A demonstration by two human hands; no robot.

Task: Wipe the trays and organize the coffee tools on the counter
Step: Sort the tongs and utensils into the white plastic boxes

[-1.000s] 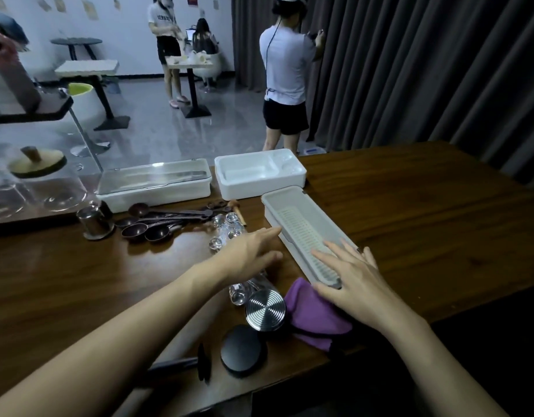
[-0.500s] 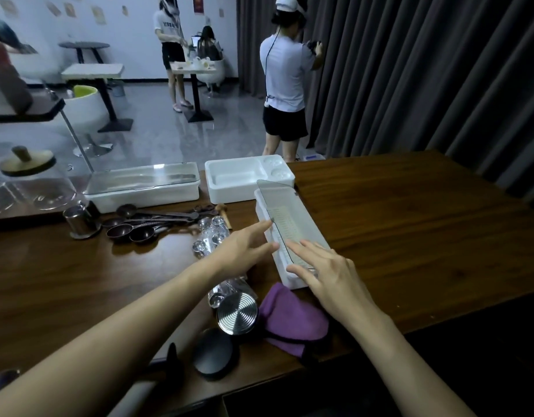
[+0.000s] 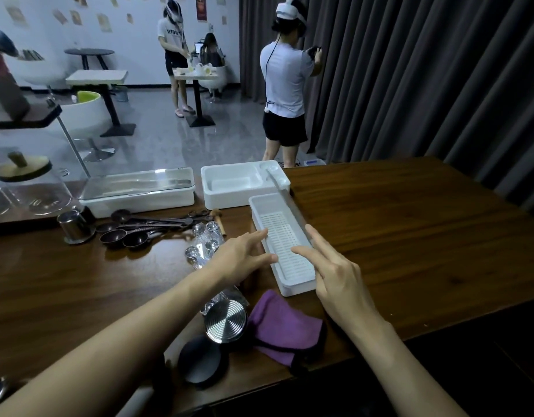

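The tray [image 3: 285, 212] is touched by left hand [image 3: 238, 260] and right hand [image 3: 338, 275] (fingers [image 3: 315, 239] straight, nothing gripped); spoons [image 3: 124, 236] beside it lie unsorted.

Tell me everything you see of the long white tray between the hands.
The long white tray looks plastic: a narrow open box with a slotted insert on its floor. It lies flat on the wooden counter, far end close to the moulded white tray, near end by the purple cloth. The left hand touches its left rim; fingers of the right hand lie across insert and right rim.
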